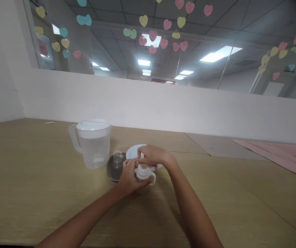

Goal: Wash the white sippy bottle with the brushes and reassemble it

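My left hand [129, 177] is closed round a small baby bottle [143, 174] with a white collar and a white loop handle on its right side. The bottle stands upright, its lower part mostly behind my hand. Just above its top is my right hand [151, 155], fingers curled in a pinch; what they hold is too small to make out. A clear dome-shaped cap [117, 159] rests on a dark round tray [115, 174] left of my hands. Partly covered by my right hand, a white plate [133, 151] lies behind the bottle.
A large translucent pitcher [95, 146] with a white lid and a left-side handle stands left of the tray. A pink cloth [279, 155] covers part of the table at right. The white wall [112, 100] rises behind, with a window above it.
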Action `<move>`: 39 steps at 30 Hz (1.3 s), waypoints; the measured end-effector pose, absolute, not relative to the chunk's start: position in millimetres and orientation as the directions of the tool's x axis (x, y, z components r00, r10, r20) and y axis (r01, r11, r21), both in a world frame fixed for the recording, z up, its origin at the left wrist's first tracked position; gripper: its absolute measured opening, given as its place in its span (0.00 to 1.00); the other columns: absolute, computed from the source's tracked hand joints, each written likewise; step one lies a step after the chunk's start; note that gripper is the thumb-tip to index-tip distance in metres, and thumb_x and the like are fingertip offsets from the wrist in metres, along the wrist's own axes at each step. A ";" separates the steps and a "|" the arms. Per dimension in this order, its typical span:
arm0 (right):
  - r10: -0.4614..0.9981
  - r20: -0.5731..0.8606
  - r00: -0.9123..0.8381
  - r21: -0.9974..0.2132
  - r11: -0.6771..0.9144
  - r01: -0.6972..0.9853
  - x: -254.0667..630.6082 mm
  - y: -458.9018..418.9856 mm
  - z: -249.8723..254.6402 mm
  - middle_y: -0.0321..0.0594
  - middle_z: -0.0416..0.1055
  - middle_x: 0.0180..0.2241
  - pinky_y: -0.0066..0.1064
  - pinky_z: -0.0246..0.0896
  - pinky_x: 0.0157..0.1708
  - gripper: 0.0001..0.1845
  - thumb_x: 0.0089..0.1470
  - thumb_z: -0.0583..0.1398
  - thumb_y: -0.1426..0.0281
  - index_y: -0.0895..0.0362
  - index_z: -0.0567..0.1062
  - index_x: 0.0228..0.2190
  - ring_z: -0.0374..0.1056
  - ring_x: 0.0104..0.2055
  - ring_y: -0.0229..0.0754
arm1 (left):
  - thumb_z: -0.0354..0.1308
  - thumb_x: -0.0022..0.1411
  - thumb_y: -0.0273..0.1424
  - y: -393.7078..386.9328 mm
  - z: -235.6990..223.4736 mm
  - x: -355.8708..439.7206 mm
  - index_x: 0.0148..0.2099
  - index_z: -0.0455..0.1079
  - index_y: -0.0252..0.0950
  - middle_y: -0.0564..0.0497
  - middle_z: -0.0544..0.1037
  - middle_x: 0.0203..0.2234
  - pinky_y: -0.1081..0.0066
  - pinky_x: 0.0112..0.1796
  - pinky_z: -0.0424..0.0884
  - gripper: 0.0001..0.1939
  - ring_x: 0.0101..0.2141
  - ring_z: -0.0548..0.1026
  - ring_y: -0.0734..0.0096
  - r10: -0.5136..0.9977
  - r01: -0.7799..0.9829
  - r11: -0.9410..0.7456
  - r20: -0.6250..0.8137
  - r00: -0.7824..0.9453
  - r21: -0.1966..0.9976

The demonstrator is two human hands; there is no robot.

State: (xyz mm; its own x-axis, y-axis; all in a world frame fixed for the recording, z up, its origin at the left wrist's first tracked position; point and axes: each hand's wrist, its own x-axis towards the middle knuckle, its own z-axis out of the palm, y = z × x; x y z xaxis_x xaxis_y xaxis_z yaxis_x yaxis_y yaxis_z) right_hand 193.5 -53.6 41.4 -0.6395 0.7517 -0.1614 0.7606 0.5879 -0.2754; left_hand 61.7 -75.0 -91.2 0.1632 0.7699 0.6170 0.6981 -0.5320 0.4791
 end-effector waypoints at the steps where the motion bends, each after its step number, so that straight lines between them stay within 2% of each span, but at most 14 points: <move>1: 0.765 -0.150 -0.626 -0.206 0.595 0.777 188.8 -54.2 40.2 0.41 0.71 0.23 0.25 0.51 0.16 0.13 0.50 0.53 0.70 0.62 0.69 0.38 0.64 0.17 0.37 | 0.61 0.41 0.50 -74.7 -92.1 61.3 0.43 0.60 0.37 0.47 0.68 0.37 0.59 0.44 0.61 0.31 0.41 0.65 0.59 0.773 0.700 -0.522 0.617 0.148 0.487; 3: 0.767 -0.106 -0.633 -0.056 0.631 0.774 180.8 -53.8 37.5 0.46 0.72 0.22 0.26 0.50 0.16 0.10 0.50 0.52 0.74 0.64 0.71 0.33 0.66 0.20 0.40 | 0.61 0.40 0.51 -73.8 -93.9 60.5 0.42 0.60 0.37 0.47 0.68 0.36 0.60 0.43 0.62 0.31 0.41 0.65 0.59 0.780 0.705 -0.501 0.614 0.117 0.502; 5: 0.750 -0.098 -0.654 0.022 0.658 0.752 178.1 -52.4 35.9 0.49 0.72 0.22 0.27 0.50 0.18 0.09 0.50 0.52 0.75 0.64 0.72 0.28 0.67 0.22 0.41 | 0.61 0.40 0.51 -73.1 -94.5 60.4 0.41 0.59 0.37 0.48 0.68 0.36 0.60 0.42 0.62 0.31 0.41 0.65 0.59 0.781 0.708 -0.498 0.614 0.115 0.501; 9: 0.773 -0.134 -0.620 -0.154 0.601 0.784 190.7 -54.7 40.3 0.45 0.72 0.23 0.25 0.52 0.17 0.16 0.55 0.50 0.65 0.63 0.72 0.35 0.64 0.17 0.37 | 0.61 0.41 0.50 -75.1 -90.3 62.1 0.39 0.60 0.36 0.48 0.68 0.34 0.59 0.42 0.62 0.29 0.37 0.65 0.61 0.778 0.717 -0.514 0.607 0.160 0.470; 11: 0.807 -0.071 -0.586 -0.228 0.559 0.797 199.3 -57.9 44.2 0.44 0.73 0.30 0.25 0.53 0.15 0.23 0.51 0.54 0.58 0.61 0.68 0.43 0.63 0.16 0.35 | 0.61 0.43 0.49 -76.8 -87.3 63.3 0.40 0.60 0.36 0.48 0.69 0.34 0.59 0.42 0.61 0.28 0.37 0.66 0.61 0.776 0.712 -0.525 0.605 0.175 0.467; 13: 0.799 -0.058 -0.599 -0.246 0.570 0.784 203.9 -59.8 45.9 0.44 0.71 0.39 0.25 0.54 0.14 0.29 0.45 0.59 0.59 0.57 0.63 0.49 0.63 0.17 0.33 | 0.61 0.43 0.48 -78.1 -85.3 64.3 0.41 0.61 0.37 0.48 0.69 0.35 0.59 0.42 0.61 0.28 0.39 0.66 0.60 0.766 0.700 -0.539 0.617 0.177 0.469; 16: 0.764 -0.105 -0.636 -0.201 0.610 0.766 200.1 -58.9 42.5 0.43 0.69 0.43 0.25 0.57 0.18 0.28 0.46 0.58 0.65 0.54 0.61 0.50 0.68 0.23 0.36 | 0.62 0.42 0.47 -79.0 -84.9 65.8 0.41 0.61 0.37 0.49 0.70 0.35 0.60 0.42 0.61 0.27 0.38 0.66 0.61 0.755 0.691 -0.547 0.636 0.161 0.473; 19: 0.763 -0.052 -0.645 -0.049 0.643 0.765 188.7 -57.3 36.6 0.48 0.69 0.42 0.27 0.60 0.27 0.21 0.48 0.56 0.70 0.58 0.66 0.46 0.69 0.37 0.45 | 0.63 0.41 0.46 -79.9 -85.1 67.7 0.40 0.62 0.38 0.50 0.70 0.33 0.62 0.40 0.62 0.26 0.37 0.67 0.61 0.760 0.701 -0.528 0.635 0.138 0.479; 21: 0.764 -0.048 -0.644 0.023 0.645 0.764 182.7 -57.5 34.5 0.50 0.70 0.41 0.29 0.59 0.30 0.18 0.48 0.55 0.72 0.60 0.69 0.43 0.68 0.41 0.48 | 0.63 0.40 0.46 -80.6 -84.8 68.8 0.39 0.62 0.38 0.50 0.70 0.33 0.62 0.39 0.62 0.26 0.37 0.67 0.61 0.766 0.713 -0.508 0.633 0.116 0.484; 24: 0.781 -0.053 -0.623 0.000 0.623 0.782 182.6 -57.8 35.0 0.50 0.71 0.38 0.29 0.58 0.28 0.17 0.48 0.55 0.72 0.60 0.69 0.43 0.69 0.37 0.47 | 0.63 0.41 0.45 -81.3 -83.9 69.4 0.39 0.62 0.38 0.51 0.70 0.33 0.62 0.40 0.61 0.25 0.37 0.67 0.62 0.769 0.721 -0.500 0.629 0.116 0.479; 28: 0.790 -0.121 -0.602 -0.212 0.571 0.793 194.3 -54.7 36.7 0.43 0.72 0.34 0.27 0.56 0.20 0.27 0.47 0.57 0.63 0.57 0.62 0.49 0.68 0.25 0.40 | 0.62 0.44 0.45 -80.6 -83.1 67.6 0.40 0.62 0.38 0.50 0.70 0.35 0.61 0.42 0.60 0.24 0.39 0.67 0.61 0.752 0.715 -0.539 0.637 0.171 0.445; 30: 0.767 -0.157 -0.622 -0.260 0.575 0.775 197.8 -52.2 36.0 0.41 0.72 0.34 0.27 0.55 0.18 0.31 0.46 0.58 0.61 0.56 0.60 0.51 0.66 0.22 0.38 | 0.62 0.43 0.46 -79.7 -83.4 66.5 0.41 0.62 0.38 0.49 0.70 0.35 0.61 0.42 0.60 0.25 0.39 0.67 0.60 0.747 0.720 -0.543 0.640 0.179 0.432; 36: 0.665 -0.054 -0.745 -0.041 0.744 0.667 187.2 -50.4 30.5 0.45 0.72 0.36 0.27 0.54 0.25 0.17 0.44 0.55 0.74 0.58 0.71 0.39 0.68 0.35 0.44 | 0.62 0.40 0.47 -78.7 -86.6 67.8 0.40 0.62 0.37 0.50 0.71 0.32 0.62 0.39 0.62 0.28 0.35 0.68 0.61 0.752 0.753 -0.497 0.647 0.126 0.431; 39: 0.701 -0.052 -0.711 -0.029 0.711 0.703 184.8 -52.1 30.9 0.46 0.72 0.35 0.26 0.54 0.24 0.15 0.44 0.55 0.74 0.59 0.71 0.37 0.68 0.35 0.45 | 0.62 0.41 0.48 -79.7 -87.6 70.2 0.43 0.61 0.36 0.50 0.72 0.32 0.62 0.39 0.61 0.30 0.35 0.69 0.60 0.752 0.775 -0.469 0.651 0.100 0.424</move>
